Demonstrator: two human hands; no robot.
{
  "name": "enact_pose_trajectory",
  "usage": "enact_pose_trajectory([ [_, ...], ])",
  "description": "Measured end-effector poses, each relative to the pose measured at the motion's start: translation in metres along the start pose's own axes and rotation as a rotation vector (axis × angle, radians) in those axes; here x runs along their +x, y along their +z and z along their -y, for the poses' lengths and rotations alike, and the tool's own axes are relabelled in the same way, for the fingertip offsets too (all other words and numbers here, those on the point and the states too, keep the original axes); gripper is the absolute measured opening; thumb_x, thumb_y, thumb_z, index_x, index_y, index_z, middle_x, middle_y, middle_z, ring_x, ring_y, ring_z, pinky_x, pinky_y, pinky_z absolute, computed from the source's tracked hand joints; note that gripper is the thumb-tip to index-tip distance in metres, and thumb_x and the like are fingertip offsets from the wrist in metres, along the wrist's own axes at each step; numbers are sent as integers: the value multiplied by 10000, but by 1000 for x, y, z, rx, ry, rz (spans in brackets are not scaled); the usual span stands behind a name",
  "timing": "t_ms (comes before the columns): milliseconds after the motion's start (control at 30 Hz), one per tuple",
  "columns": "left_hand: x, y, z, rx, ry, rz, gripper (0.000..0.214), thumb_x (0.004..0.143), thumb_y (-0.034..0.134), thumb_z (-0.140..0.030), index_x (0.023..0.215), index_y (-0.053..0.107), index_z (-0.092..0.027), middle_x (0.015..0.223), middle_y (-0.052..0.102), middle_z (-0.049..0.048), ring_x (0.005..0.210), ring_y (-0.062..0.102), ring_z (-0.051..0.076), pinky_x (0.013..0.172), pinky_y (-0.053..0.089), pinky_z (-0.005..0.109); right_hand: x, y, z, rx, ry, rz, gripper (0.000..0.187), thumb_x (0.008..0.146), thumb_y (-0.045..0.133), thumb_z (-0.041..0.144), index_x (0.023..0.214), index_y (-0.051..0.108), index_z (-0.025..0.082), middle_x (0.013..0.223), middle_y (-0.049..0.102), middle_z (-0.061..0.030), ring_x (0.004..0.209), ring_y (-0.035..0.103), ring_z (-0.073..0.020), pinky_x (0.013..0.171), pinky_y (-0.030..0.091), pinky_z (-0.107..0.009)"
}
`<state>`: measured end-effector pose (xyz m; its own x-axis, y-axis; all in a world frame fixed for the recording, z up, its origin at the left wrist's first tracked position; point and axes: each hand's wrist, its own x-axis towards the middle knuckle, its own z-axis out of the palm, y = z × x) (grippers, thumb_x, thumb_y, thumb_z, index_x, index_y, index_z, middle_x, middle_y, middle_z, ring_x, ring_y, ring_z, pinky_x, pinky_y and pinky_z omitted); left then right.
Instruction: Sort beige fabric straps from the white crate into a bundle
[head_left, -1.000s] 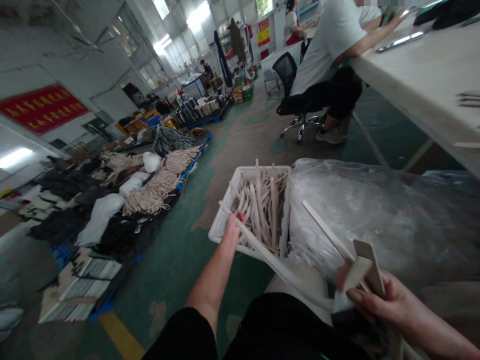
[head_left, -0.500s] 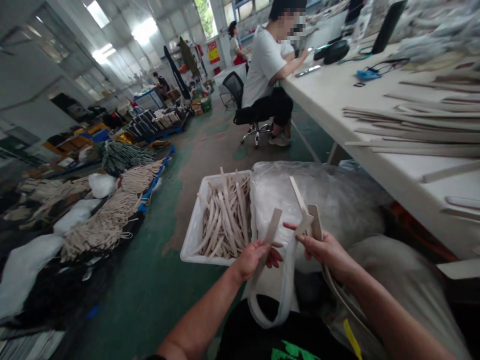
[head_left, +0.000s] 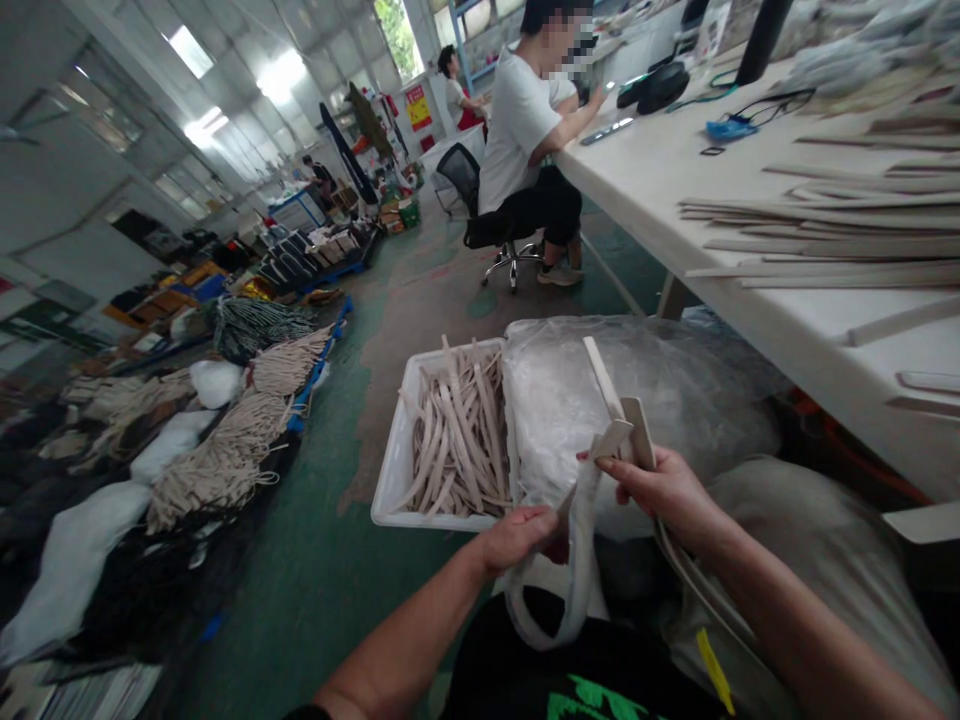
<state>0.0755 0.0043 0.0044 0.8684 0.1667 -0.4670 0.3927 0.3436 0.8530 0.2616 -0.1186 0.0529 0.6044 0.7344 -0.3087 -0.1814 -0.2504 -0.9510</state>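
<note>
My left hand [head_left: 517, 538] is closed around part of a beige flat strap, its fingers partly hidden behind the strap. My right hand [head_left: 664, 488] pinches several strap ends, fanned out and pointing up. Between the hands a pale strap [head_left: 579, 560] hangs down in a loop before my lap. More strap lengths [head_left: 694, 580] trail below my right hand along the forearm. Just beyond my left hand stands a white plastic bin [head_left: 385, 480] filled with loose beige straps [head_left: 454, 430].
Clear plastic sheeting [head_left: 547, 375] bulges beside the bin. The white table [head_left: 622, 185] on the right carries a row of straps [head_left: 810, 222]. A seated person [head_left: 517, 130] works at its far end. Piles of straps [head_left: 217, 445] lie on the left over the green floor [head_left: 330, 560].
My left hand has moved right, close to my right hand, and the strap end standing up from it has tipped down behind the hanging loop. My right hand keeps its hold.
</note>
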Motion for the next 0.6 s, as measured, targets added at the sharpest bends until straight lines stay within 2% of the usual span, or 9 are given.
enact_pose_trajectory([
  [100, 13, 10, -11, -170, 24, 53, 670, 606, 760, -747, 849, 692, -126, 721, 665, 73, 677, 610, 172, 752, 476, 311, 2, 7, -4, -22, 26, 50, 500, 592, 759, 551, 854, 757, 125, 471, 536, 14, 404, 416, -105, 381, 278, -239],
  [167, 25, 19, -18, -222, 19, 32, 647, 550, 840, -663, 879, 699, -124, 716, 674, 68, 676, 621, 176, 790, 489, 334, 3, 8, -9, -42, 37, 44, 472, 590, 760, 562, 808, 736, 144, 462, 535, 14, 391, 398, -103, 377, 273, -245],
  [267, 34, 27, -21, -180, -24, 39, 527, 567, 854, -586, 795, 704, -134, 702, 677, 52, 675, 622, 168, 822, 489, 342, 3, -1, -17, -60, 43, -32, 480, 630, 744, 582, 852, 745, 157, 472, 518, 17, 397, 348, -98, 387, 251, -259],
  [333, 32, 25, -15, -111, -39, 79, 458, 613, 833, -563, 761, 710, -147, 733, 688, 47, 709, 625, 164, 841, 482, 328, 3, -10, -21, -64, 39, -78, 495, 651, 738, 590, 900, 760, 163, 504, 520, 10, 422, 337, -103, 400, 244, -269],
  [467, 13, 1, 17, -72, -82, 77, 470, 602, 852, -537, 856, 726, -161, 791, 693, 27, 729, 622, 148, 807, 478, 299, 5, -18, -21, -81, 53, -86, 501, 645, 746, 600, 904, 779, 172, 520, 529, -13, 444, 330, -122, 408, 235, -291],
  [600, -17, -43, 59, -226, -155, 40, 572, 503, 907, -547, 823, 693, -124, 708, 666, 34, 627, 620, 144, 691, 506, 296, 6, -13, -13, -117, 83, -108, 517, 677, 733, 596, 953, 805, 165, 505, 516, -26, 458, 396, -150, 418, 285, -307],
])
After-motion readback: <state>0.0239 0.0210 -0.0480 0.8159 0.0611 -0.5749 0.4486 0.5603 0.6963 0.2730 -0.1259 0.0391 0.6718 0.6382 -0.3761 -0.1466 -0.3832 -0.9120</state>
